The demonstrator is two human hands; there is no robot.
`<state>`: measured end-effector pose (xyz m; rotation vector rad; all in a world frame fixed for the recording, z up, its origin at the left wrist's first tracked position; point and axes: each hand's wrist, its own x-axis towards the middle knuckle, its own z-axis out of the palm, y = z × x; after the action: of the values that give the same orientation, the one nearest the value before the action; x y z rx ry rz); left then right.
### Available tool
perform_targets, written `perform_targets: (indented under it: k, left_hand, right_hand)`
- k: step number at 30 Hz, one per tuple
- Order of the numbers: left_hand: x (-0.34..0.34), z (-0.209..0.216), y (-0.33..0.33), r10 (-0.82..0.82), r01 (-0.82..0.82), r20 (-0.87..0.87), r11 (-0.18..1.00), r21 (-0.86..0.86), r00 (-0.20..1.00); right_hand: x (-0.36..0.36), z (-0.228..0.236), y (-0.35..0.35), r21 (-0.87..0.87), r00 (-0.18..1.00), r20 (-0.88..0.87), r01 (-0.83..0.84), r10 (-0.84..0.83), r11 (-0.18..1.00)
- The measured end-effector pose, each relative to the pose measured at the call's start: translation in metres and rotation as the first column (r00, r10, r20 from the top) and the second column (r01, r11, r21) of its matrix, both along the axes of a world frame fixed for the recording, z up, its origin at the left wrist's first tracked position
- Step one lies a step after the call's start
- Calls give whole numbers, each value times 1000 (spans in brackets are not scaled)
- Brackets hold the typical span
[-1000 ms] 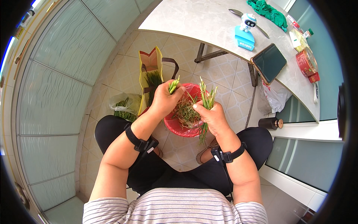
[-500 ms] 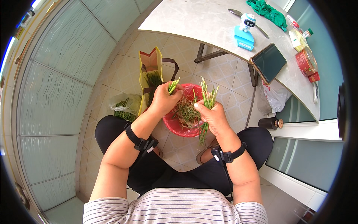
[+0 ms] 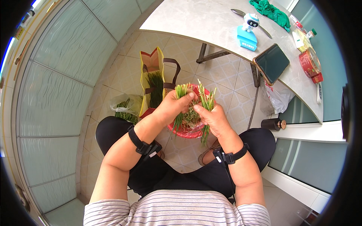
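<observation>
My left hand (image 3: 172, 106) is closed round a bunch of green chives (image 3: 181, 90), whose pale cut ends point up and whose leaves hang below the fingers. A looser bunch of chives (image 3: 207, 98) with paler, rougher ends is gripped in my right hand (image 3: 217, 118). The two hands are close together, thumbs nearly meeting, over a red lined basin (image 3: 187, 134) on the floor. Dry, stringy trimmings (image 3: 191, 117) lie in the basin, partly hidden by the hands.
Left of the basin stands a yellow-edged bag (image 3: 144, 92) with chives inside, beside a clear plastic bag (image 3: 130, 103) of greens. A table (image 3: 196, 22) at the far right bears a phone (image 3: 272, 63), a toy robot (image 3: 249, 32) and a green cloth (image 3: 271, 14). A dark bottle (image 3: 272, 124) lies at right.
My left hand has moved right and slightly down, from the bag side to over the basin, its bunch now turned upright. My right hand has shifted slightly left with its bunch.
</observation>
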<state>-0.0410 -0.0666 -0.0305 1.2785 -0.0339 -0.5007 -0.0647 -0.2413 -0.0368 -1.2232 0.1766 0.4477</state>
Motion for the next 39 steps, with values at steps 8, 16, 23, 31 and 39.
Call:
perform_targets:
  k: [8,16,23,31,39]
  left_hand:
    - [16,7,14,244,-289,-195,924,-252,950]
    - [30,9,37,338,-415,-270,851,-321,902]
    - [32,13,41,381,-459,-283,835,-304,880]
    - [33,15,43,401,-472,-260,812,-342,878]
    - [34,15,46,405,-471,-249,812,-344,880]
  right_hand:
    - [0,2,-5,58,969,-80,-229,234,972]
    - [0,8,-6,102,956,-115,-260,271,960]
    - [0,5,-6,81,955,-114,-267,275,960]
    - [0,0,-5,46,957,-118,-262,265,964]
    - [0,-2,-5,12,960,-112,-258,258,966]
